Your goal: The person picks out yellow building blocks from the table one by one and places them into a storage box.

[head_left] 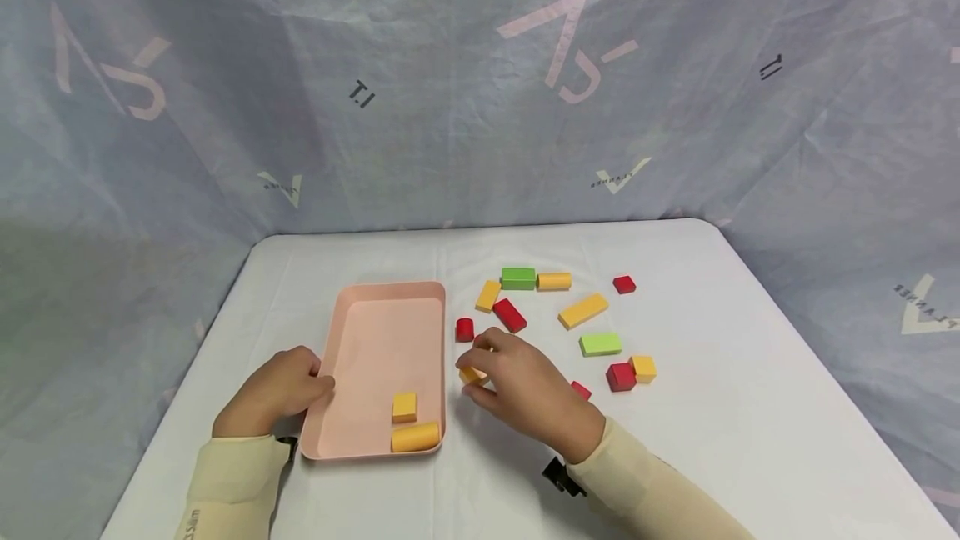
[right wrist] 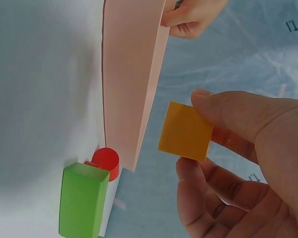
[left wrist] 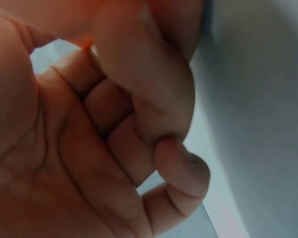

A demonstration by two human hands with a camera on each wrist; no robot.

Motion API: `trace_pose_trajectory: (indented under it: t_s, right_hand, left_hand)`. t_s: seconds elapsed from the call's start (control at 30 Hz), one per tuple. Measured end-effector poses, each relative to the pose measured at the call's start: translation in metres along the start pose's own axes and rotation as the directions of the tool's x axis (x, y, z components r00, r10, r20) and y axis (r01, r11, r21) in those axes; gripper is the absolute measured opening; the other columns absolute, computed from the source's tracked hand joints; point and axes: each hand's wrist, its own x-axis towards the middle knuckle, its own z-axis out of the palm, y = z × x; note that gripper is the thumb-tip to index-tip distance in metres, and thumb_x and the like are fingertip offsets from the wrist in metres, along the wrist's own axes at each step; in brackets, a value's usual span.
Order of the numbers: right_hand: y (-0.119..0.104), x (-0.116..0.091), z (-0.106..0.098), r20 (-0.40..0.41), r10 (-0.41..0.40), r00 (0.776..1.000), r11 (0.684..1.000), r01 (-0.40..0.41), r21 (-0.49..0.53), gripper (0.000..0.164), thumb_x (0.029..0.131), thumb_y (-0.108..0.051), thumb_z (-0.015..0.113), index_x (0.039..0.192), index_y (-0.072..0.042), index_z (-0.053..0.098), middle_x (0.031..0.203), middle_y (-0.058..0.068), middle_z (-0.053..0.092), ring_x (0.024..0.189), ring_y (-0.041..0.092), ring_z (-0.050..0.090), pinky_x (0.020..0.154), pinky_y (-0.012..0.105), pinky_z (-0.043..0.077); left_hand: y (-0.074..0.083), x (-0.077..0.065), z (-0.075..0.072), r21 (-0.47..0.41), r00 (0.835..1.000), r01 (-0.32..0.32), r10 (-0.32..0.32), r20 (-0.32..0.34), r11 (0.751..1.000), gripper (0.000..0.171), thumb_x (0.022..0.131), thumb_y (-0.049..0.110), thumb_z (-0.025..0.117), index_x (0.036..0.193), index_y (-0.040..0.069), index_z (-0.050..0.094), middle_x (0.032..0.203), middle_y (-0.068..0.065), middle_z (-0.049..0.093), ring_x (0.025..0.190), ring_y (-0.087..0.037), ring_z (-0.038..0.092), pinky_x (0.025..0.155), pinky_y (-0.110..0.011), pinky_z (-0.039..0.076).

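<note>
right hand [head_left: 525,382] pinching yellow block [right wrist: 186,131], held just right of pink tray [head_left: 375,357] | left hand [head_left: 276,390] gripping tray's left side | risk: slipped pinch could drop block, low approach could clip tray, tilting could roll yellow cylinder [head_left: 415,437]

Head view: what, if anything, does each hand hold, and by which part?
The right hand pinches a yellow block by its edges, one square face uncovered; the left hand holds the pink tray by its left rim.
</note>
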Motion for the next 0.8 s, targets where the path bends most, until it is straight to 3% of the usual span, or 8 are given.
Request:
trace_pose_trajectory:
  t_s: [0.47, 0.8]
  right_hand:
    - [-0.006, 0.004, 0.003, -0.009, -0.031, 0.999, 0.999, 0.031, 0.017, 0.032, 0.075, -0.033, 0.079, 0.104, -0.025, 0.067, 0.096, -0.009, 0.051, 0.080, 0.001, 0.041, 0.066, 0.019, 0.049]
    - [-0.011, 0.005, 0.006, 0.032, -0.028, 0.999, 1.000, 0.028, 0.009, 0.032, 0.076, -0.036, 0.078, 0.105, -0.028, 0.067, 0.100, -0.008, 0.053, 0.079, 0.001, 0.044, 0.067, 0.019, 0.050]
  left_hand:
    - [0.001, -0.001, -0.002, -0.004, 1.000, -0.008, 0.008, -0.002, 1.000, 0.028, 0.076, 0.017, 0.057, 0.053, 0.015, 0.040, 0.048, 0.004, 0.036, 0.043, -0.012, 0.033, 0.040, -0.027, 0.024]
    - [0.000, -0.002, -0.001, -0.003, 1.000, -0.021, 0.021, -0.010, 1.000, 0.030, 0.075, 0.016, 0.057, 0.052, 0.016, 0.038, 0.048, 0.004, 0.033, 0.043, -0.012, 0.030, 0.040, -0.027, 0.022]
